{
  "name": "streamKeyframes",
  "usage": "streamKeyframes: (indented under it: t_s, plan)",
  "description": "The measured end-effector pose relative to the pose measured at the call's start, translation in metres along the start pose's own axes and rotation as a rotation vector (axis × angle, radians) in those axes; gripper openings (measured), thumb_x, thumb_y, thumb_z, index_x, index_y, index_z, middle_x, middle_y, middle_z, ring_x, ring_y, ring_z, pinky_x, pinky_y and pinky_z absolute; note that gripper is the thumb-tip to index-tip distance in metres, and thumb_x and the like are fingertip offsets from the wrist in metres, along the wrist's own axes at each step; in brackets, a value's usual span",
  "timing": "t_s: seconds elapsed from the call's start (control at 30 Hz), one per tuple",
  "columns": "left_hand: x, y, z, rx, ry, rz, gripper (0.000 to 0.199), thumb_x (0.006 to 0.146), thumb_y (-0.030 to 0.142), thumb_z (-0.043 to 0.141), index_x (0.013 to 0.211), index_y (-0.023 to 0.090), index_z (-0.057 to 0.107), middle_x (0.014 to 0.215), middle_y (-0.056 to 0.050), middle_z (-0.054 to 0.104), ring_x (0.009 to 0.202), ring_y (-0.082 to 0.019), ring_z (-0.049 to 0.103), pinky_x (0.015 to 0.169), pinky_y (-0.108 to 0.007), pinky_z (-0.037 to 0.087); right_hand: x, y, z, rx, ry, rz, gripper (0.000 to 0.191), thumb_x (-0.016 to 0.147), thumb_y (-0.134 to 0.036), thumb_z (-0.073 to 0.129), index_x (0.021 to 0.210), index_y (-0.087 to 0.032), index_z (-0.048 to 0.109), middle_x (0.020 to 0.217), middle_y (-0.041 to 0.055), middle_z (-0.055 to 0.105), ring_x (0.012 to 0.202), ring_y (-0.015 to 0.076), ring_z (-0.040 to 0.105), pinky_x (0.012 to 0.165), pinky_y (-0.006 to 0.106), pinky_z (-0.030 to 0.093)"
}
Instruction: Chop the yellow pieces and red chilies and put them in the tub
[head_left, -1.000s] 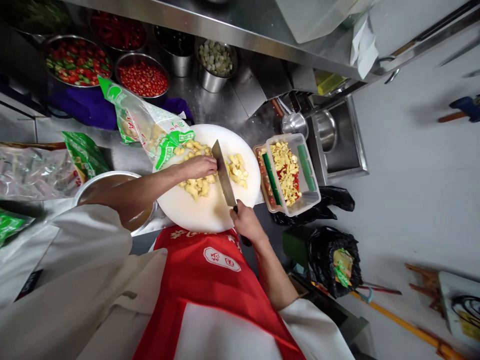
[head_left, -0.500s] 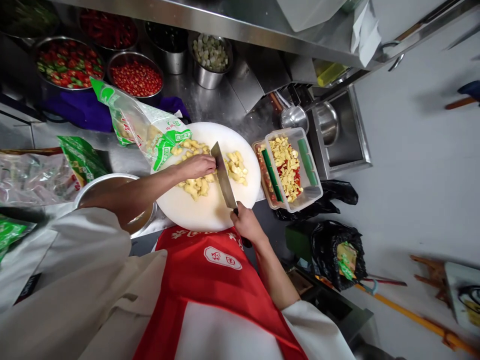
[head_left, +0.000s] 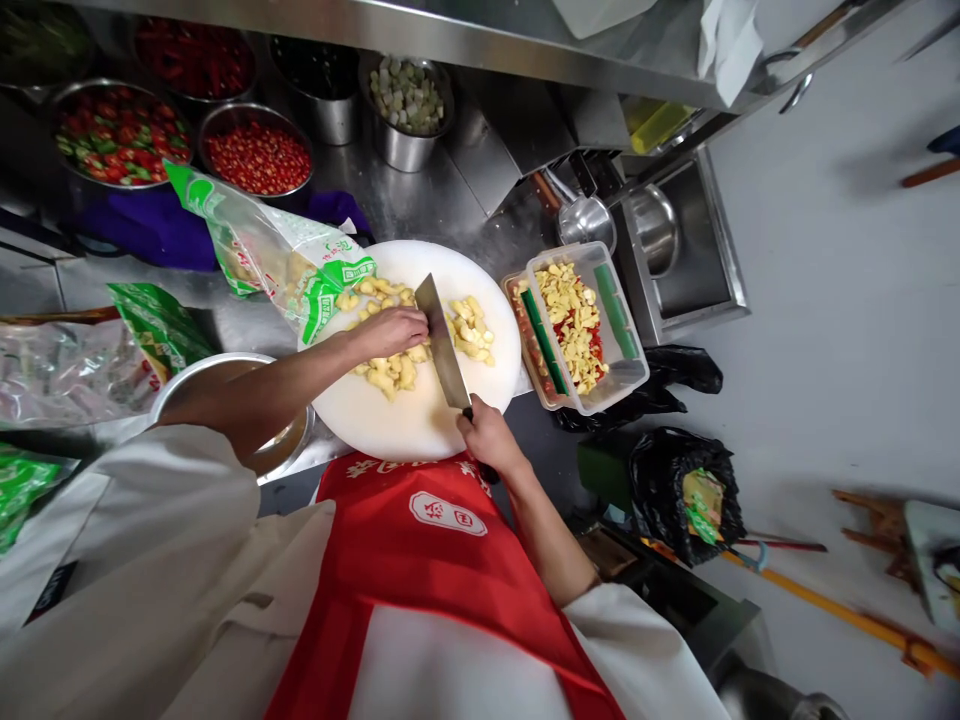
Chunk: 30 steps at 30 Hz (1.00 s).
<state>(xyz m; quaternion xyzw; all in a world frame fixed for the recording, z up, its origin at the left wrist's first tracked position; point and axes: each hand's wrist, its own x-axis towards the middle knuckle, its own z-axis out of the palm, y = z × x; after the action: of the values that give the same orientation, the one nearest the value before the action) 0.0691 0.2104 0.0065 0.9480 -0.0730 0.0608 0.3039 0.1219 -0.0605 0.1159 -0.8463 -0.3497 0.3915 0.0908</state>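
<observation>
A round white cutting board (head_left: pixel 405 430) carries pale yellow ginger pieces (head_left: pixel 390 375) on its left and a smaller heap (head_left: pixel 471 330) on its right. Between the two heaps stands a broad cleaver (head_left: pixel 442 345), its handle gripped by my right hand (head_left: pixel 489 436) at the board's near right edge. My left hand (head_left: pixel 397 332) rests over the left heap with its fingertips against the blade; the fingers are curled together, and what lies under them is hidden. A green and white plastic bag (head_left: pixel 300 260) overlaps the board's upper left edge.
Right of the board are clear tubs (head_left: pixel 626 375) with yellow slices and red pieces. A metal bowl (head_left: pixel 300 440) of liquid sits at the left under my forearm. Metal pots of chopped peppers (head_left: pixel 257 158) line the back. A sink (head_left: pixel 697 240) and a black-bagged bin (head_left: pixel 652 490) are at the right.
The view has shifted slightly. Both hands and the cleaver hold nearly the same place over the board, with no clear change in grip.
</observation>
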Motion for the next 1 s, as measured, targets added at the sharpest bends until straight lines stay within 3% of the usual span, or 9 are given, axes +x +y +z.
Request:
streamKeyframes:
  t_s: [0.13,0.3,0.4,0.6,0.77,1.0]
  plan:
    - [0.0,0.002,-0.007,-0.006,-0.033,-0.033,0.026,0.096,0.025,0.047,0.086,0.018,0.069,0.094,-0.006,0.068,0.088,-0.018,0.063,0.08,-0.029,0.047,0.015,0.01,0.007,0.053,0.034,-0.043,0.013,0.091,-0.025,0.047,0.097,-0.019,0.057,0.084,0.0069,0.07,0.077,0.0189,0.062,0.067,0.025,0.038]
    - [0.005,0.004,-0.012,-0.02,-0.086,-0.079,0.017,0.09,0.017,0.05,0.085,0.017,0.067,0.1,-0.006,0.067,0.093,-0.019,0.063,0.083,-0.029,0.047,0.008,0.041,-0.008,0.199,0.037,-0.017,0.012,0.09,-0.029,0.047,0.086,-0.021,0.056,0.068,-0.0015,0.063,0.068,0.0164,0.06,0.065,0.023,0.039]
    - [0.015,0.008,-0.007,0.015,-0.101,-0.093,0.016,0.09,0.016,0.05,0.083,0.017,0.065,0.095,-0.006,0.066,0.09,-0.019,0.062,0.08,-0.029,0.048,0.011,0.049,-0.018,0.193,0.088,-0.008,0.014,0.09,-0.031,0.048,0.087,-0.021,0.058,0.068,-0.0011,0.064,0.069,0.0171,0.061,0.066,0.024,0.039]
    - [0.031,0.018,0.01,0.047,-0.041,-0.086,0.022,0.096,0.021,0.046,0.091,0.018,0.067,0.098,-0.006,0.066,0.095,-0.019,0.062,0.083,-0.029,0.049,0.003,0.033,-0.031,-0.011,0.097,-0.062,0.021,0.096,-0.032,0.045,0.101,-0.019,0.06,0.087,0.0082,0.072,0.082,0.0205,0.066,0.067,0.025,0.034]
    - [0.027,0.014,0.014,0.084,-0.036,-0.038,0.024,0.097,0.02,0.046,0.091,0.018,0.069,0.099,-0.007,0.068,0.102,-0.021,0.061,0.09,-0.033,0.049,-0.018,0.021,-0.042,-0.112,0.047,-0.075,0.024,0.099,-0.032,0.042,0.109,-0.018,0.058,0.087,0.0113,0.073,0.082,0.0227,0.067,0.066,0.027,0.032]
    - [0.027,0.014,0.013,0.068,-0.048,-0.041,0.024,0.097,0.021,0.046,0.093,0.018,0.069,0.099,-0.006,0.068,0.095,-0.018,0.063,0.085,-0.029,0.05,0.004,0.01,-0.032,-0.149,-0.003,0.006,0.024,0.1,-0.028,0.041,0.113,-0.015,0.057,0.099,0.0174,0.073,0.088,0.0265,0.068,0.068,0.029,0.034]
